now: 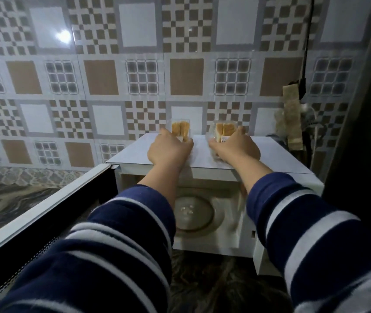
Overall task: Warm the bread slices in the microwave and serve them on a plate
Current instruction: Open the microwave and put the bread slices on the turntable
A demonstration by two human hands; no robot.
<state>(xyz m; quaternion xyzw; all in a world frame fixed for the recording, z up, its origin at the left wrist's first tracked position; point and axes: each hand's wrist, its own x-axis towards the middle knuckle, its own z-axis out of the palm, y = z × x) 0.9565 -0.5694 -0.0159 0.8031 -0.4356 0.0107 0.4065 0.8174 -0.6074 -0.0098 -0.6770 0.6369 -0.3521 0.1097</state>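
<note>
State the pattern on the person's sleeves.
Dark navy with white horizontal stripes, on both sleeves, seen in the head view.

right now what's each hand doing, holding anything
Left hand: grip closed on the left bread pack on top of the microwave.
Right hand: grip closed on the right bread pack.

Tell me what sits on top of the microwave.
Two clear bread packs: the left hand grips one, the right hand the other. The hands cover their fronts.

Dim, soft picture; glare on wall tiles (pixel 62 36).
</note>
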